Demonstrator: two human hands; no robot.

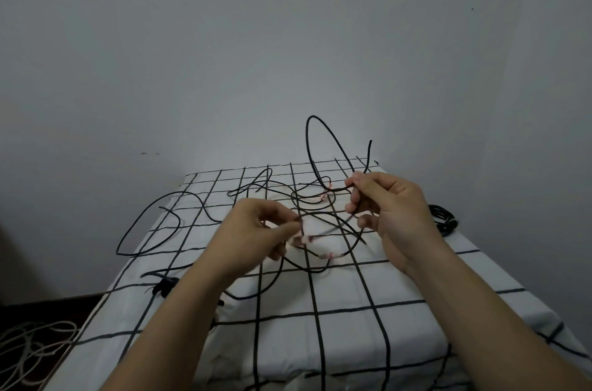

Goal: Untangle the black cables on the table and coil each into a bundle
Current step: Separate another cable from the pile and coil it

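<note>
Left hand [256, 230] pinches a black cable [333, 229] between thumb and fingertips. Right hand [394, 214] has fingers curled round it, loop [307, 134] standing above. Other cables [137, 217] sprawl tangled across the table [346, 342]. Coiled bundle [443, 219] at right edge.

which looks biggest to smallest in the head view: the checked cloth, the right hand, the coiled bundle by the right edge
1. checked cloth
2. right hand, though it is nearer the camera, which enlarges it
3. coiled bundle
</note>
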